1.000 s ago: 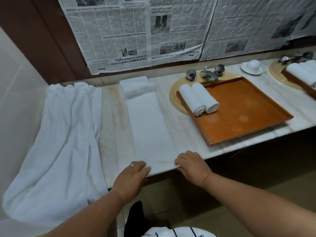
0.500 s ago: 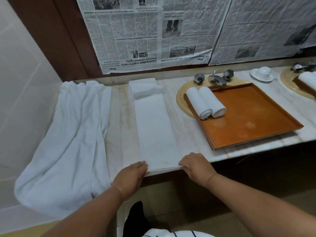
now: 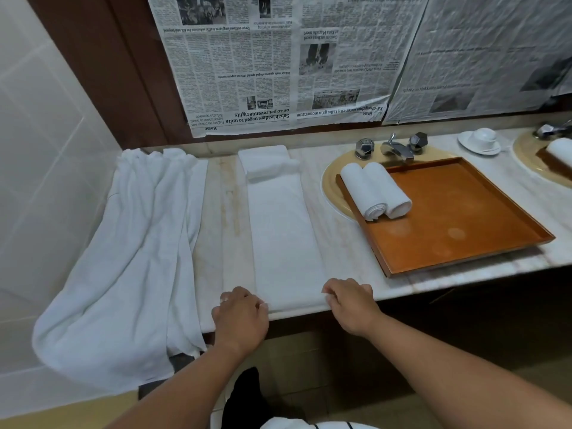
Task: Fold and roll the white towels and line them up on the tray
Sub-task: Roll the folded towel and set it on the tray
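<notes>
Two hands work the near edge of the counter (image 3: 343, 243), one at each near corner of the folded towel (image 3: 283, 236). Left hand (image 3: 240, 317), ring on one finger, has its fingers curled at the left corner; right hand (image 3: 351, 305) is curled at the right corner. Each grip looks to be pinching the towel's near hem, though the fingertips tuck under and the contact is partly hidden. The towel lies as a long narrow strip running straight away from the grip toward the wall, flat on the counter, its far end doubled back into a thicker wad. Judgement: soft terry, light, limp, no stiffness of its own; likely to sag and skew if lifted by one corner, so take both near corners together and roll with even pressure across the width. The nap should hold against the stone and not slide. Left of the strip, apart from it, a loose towel heap (image 3: 130, 258) drapes over the counter's front edge. Right and farther back, the orange tray (image 3: 464, 218) sits over a basin with two rolled towels (image 3: 374, 190) touching side by side at its left end. Behind it is a tap (image 3: 396, 148); newspaper (image 3: 278, 72) covers the wall.
</notes>
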